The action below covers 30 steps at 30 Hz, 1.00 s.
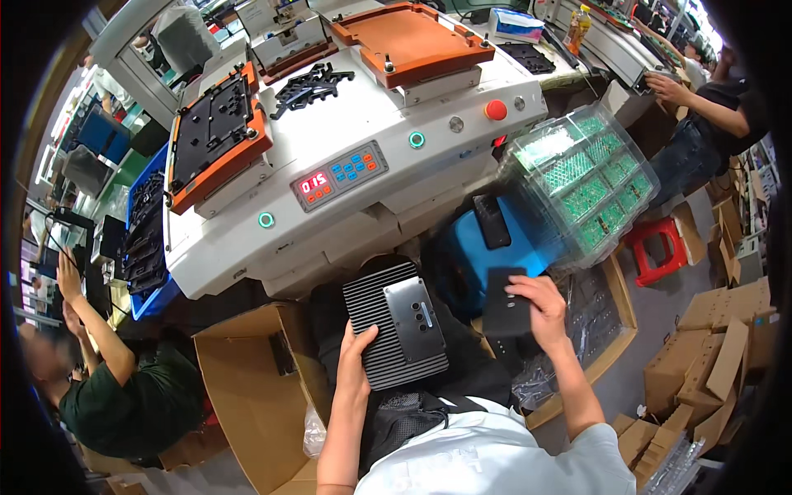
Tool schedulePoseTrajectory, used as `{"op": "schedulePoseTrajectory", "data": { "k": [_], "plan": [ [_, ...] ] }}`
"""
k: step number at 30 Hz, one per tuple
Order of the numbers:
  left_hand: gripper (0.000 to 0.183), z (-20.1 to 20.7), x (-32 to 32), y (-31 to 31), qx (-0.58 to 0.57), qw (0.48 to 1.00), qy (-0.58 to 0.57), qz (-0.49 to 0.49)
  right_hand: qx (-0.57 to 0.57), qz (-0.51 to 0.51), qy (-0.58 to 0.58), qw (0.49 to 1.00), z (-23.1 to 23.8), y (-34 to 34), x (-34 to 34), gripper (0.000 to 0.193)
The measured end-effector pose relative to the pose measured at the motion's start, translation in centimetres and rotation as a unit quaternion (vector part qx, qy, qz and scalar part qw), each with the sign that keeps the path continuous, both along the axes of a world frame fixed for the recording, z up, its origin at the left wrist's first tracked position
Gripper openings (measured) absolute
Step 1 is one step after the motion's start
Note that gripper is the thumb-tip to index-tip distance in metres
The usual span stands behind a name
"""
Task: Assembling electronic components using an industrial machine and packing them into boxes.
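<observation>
Finned block: I hold a dark ribbed metal block point(394, 332) with a grey plate on its face, low in front of my chest, above my lap.
Left hand: my left hand point(355, 363) clasps the block's left edge, thumb on the fins, fingers behind it.
Right hand: my right hand point(540, 307) pinches a flat black square panel point(505, 301) by its right side, just to the right of the block and not touching it.
Blue bin: a blue bin point(503, 247) sits beyond my hands, with 1 black flat piece point(492, 221) lying on top.
Clear trays: a stack of clear plastic trays point(582, 177) holding green circuit boards leans at the bin's right.
Right box: an open cardboard box point(615, 318) by my right arm holds clear bagged parts; what they are I cannot tell.
Left box: an open cardboard box point(247, 388) stands at my left.
Left blue crate: a blue crate point(148, 239) beside the machine is filled with black frames.
Machine: a white machine point(346, 157) stands ahead of me, with 2 orange fixtures, a red button, green-ringed buttons and a small keypad with a red display.
Loose parts: black plastic frames point(309, 85) lie on the machine top.
Room: a person in a green shirt point(124, 396) works at my left, another person point(709, 107) at upper right, near a red stool point(660, 247) and flattened cartons point(718, 355) on the grey floor.
</observation>
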<state>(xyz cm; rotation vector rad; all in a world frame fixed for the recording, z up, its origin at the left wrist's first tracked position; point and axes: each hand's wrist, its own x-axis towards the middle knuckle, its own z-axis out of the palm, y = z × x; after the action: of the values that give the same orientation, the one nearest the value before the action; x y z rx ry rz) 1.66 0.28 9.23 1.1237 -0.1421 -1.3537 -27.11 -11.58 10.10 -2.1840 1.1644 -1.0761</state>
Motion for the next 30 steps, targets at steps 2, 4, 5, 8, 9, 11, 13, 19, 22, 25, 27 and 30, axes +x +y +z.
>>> {"op": "schedulePoseTrajectory", "data": {
  "k": [2, 4, 5, 8, 9, 11, 13, 19, 22, 25, 27, 30],
  "plan": [
    [0.038, 0.7, -0.1, 0.0, -0.008, 1.0, 0.017, -0.016, -0.07, 0.102, -0.009, 0.992, 1.8, -0.7, 3.4, 0.027],
    [0.038, 0.9, -0.1, 0.2, -0.026, 0.999, 0.017, -0.023, -0.135, 0.186, -0.016, 0.973, 2.5, -0.8, 6.8, 0.042],
    [0.038, 1.1, -0.1, 0.3, -0.037, 0.999, 0.015, -0.034, -0.169, 0.203, -0.015, 0.964, 2.3, -0.7, 8.1, 0.043],
    [0.04, 2.0, -0.2, 0.7, -0.052, 0.998, 0.024, -0.018, -0.191, 0.24, 0.017, 0.952, 1.9, -0.4, 10.1, 0.044],
    [0.04, 2.2, -0.1, 0.9, -0.055, 0.998, 0.032, -0.013, -0.193, 0.259, 0.023, 0.946, 1.9, -0.2, 10.4, 0.041],
    [0.042, 2.5, 0.2, 1.2, -0.06, 0.997, 0.039, 0.0, -0.196, 0.286, 0.031, 0.938, 2.0, 0.2, 10.8, 0.04],
    [0.042, 2.6, 0.4, 1.4, -0.063, 0.997, 0.04, -0.002, -0.189, 0.282, 0.061, 0.938, 2.4, 0.6, 10.8, 0.041],
    [0.039, 2.1, 1.2, 1.7, -0.072, 0.997, 0.026, 0.002, -0.176, 0.332, 0.164, 0.912, 3.9, 0.9, 10.8, 0.051],
    [0.038, 1.7, 1.6, 1.5, -0.075, 0.995, 0.049, -0.042, -0.166, 0.377, 0.183, 0.893, 4.3, 1.4, 10.0, 0.051],
    [0.046, -0.3, 2.2, 1.8, -0.03, 0.97, 0.242, -0.026, -0.228, 0.409, 0.134, 0.874, 3.7, 0.6, 9.0, 0.047],
    [0.074, -1.8, 2.2, 1.7, -0.091, 0.93, 0.349, -0.079, -0.092, 0.388, 0.034, 0.916, 4.6, 1.0, 9.3, 0.036],
    [0.092, 2.4, 1.3, 1.4, -0.123, 0.949, 0.225, -0.183, 0.011, 0.192, -0.005, 0.981, 7.9, -0.1, 8.7, 0.025]
  ]
}}
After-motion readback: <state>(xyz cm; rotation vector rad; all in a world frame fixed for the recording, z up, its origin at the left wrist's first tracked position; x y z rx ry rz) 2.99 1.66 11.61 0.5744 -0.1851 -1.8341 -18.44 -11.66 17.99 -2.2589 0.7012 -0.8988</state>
